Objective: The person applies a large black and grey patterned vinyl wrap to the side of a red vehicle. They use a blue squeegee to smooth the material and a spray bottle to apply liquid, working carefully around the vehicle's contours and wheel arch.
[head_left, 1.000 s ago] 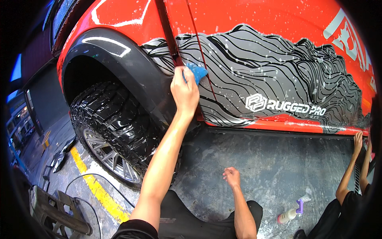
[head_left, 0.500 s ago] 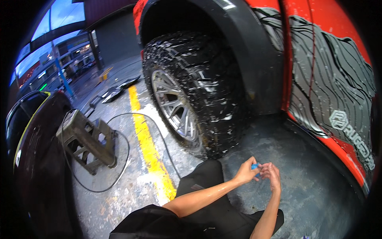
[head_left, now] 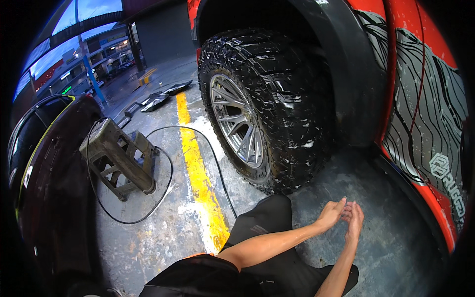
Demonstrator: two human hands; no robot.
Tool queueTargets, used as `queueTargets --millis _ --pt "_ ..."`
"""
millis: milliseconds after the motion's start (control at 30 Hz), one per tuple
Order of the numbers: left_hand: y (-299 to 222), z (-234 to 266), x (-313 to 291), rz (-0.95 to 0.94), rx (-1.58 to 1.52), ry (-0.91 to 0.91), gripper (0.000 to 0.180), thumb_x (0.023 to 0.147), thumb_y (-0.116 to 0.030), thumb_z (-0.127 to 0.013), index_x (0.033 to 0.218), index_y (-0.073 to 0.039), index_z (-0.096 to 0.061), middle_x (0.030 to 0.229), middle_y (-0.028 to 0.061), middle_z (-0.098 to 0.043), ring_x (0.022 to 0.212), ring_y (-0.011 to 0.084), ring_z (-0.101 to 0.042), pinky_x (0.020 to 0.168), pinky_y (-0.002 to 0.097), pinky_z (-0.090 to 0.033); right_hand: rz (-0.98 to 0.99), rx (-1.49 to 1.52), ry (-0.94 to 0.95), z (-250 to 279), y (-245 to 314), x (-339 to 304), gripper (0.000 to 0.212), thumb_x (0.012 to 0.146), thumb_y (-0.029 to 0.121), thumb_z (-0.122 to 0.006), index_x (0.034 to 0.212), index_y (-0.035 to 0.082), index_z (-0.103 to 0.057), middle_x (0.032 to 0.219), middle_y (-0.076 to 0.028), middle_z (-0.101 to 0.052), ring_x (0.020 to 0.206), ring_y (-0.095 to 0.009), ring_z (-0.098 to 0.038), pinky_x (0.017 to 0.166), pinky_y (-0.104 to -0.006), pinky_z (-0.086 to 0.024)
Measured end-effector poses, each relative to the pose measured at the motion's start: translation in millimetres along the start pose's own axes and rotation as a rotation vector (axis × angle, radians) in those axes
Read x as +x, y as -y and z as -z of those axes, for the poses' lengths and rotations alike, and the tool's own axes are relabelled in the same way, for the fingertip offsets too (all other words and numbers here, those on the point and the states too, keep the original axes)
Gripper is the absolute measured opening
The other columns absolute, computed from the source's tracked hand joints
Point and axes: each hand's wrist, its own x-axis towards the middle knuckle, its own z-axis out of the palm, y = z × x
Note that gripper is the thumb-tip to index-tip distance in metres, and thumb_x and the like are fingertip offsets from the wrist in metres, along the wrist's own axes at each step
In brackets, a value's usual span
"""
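My left hand [head_left: 331, 216] and my right hand [head_left: 354, 218] are close together over the dark floor, low and right of a big knobbly tyre [head_left: 282, 111]. The left fingers are curled closed, and whatever they hold is hidden from this side. Facing it, the right hand is cupped with its fingers bent but apart. No blue thing shows between the hands now. The tyre, with white foam or water streaks in its tread, surrounds a silver spoked wheel rim [head_left: 236, 119].
The red vehicle's side panel [head_left: 430, 114] with grey-black graphics rises at right. A worn step stool [head_left: 121, 158] stands at left, a black hose or cable [head_left: 172, 173] looping around it. A yellow line [head_left: 195, 168] crosses the floor. A dark car [head_left: 54, 193] lines the left edge.
The view has shifted, so the tyre and stool sit further right. My hands remain together; the small blue thing seen in my left fingers before is out of sight.
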Motion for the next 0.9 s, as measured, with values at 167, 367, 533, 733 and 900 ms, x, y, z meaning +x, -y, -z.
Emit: queueTargets --millis 167,367,533,733,900 --pt "-12.8 -18.8 15.0 -0.366 0.162 -0.086 0.061 0.119 -0.047 -0.051 0.075 -0.005 -0.06 0.06 -0.0028 -0.051 0.055 0.0083 -0.047 0.05 0.0339 -0.038 -0.098 0.501 -0.202 -48.5 -11.1 -16.0 0.054 0.113 0.05 -0.062 0.135 0.001 -0.066 0.124 -0.014 -0.074 0.112 -0.024 -0.075 0.096 -0.0421 -0.059" --pt "-0.5 -47.7 -0.4 -0.846 0.819 0.024 0.032 0.115 -0.026 -0.047 0.131 -0.002 -0.061 0.128 0.0161 -0.062 0.12 0.0286 -0.06 0.102 0.0467 -0.047 -0.085 1.046 0.136 -41.9 -24.0 -21.1 0.075 0.118 0.057 -0.037 0.168 0.001 -0.039 0.163 -0.02 -0.054 0.154 -0.038 -0.049 0.13 -0.0494 -0.037" --pt "1.2 -35.5 12.2 -0.789 0.988 0.1 0.063 0.107 -0.013 -0.045 0.169 -0.004 -0.033 0.177 0.0215 -0.025 0.166 0.0422 -0.02 0.133 0.057 -0.016 0.099 1.003 0.058 -51.3 -10.1 -37.8 0.069 0.121 0.051 -0.037 0.171 0.004 -0.036 0.174 -0.019 -0.042 0.16 -0.034 -0.042 0.132 -0.0477 -0.035" --pt "-15.1 -36.3 17.8 -0.815 0.804 -0.263 0.051 0.116 -0.025 -0.043 0.16 0.002 -0.042 0.167 0.0228 -0.039 0.156 0.0422 -0.037 0.128 0.0547 -0.025 0.181 0.761 -0.069 -70.9 13.1 -54.0 0.061 0.122 0.046 -0.043 0.168 0.005 -0.043 0.168 -0.016 -0.049 0.155 -0.028 -0.049 0.128 -0.0449 -0.04" --pt "6.0 -27.7 9.1 -0.555 0.54 -0.023 0.043 0.117 -0.029 -0.048 0.147 0.001 -0.053 0.151 0.0238 -0.053 0.142 0.0393 -0.053 0.119 0.0474 -0.04 0.109 0.639 -0.344 -46.0 1.4 -34.0 0.047 0.117 0.052 -0.053 0.124 0.008 -0.067 0.12 -0.008 -0.067 0.112 -0.019 -0.066 0.096 -0.0374 -0.053"
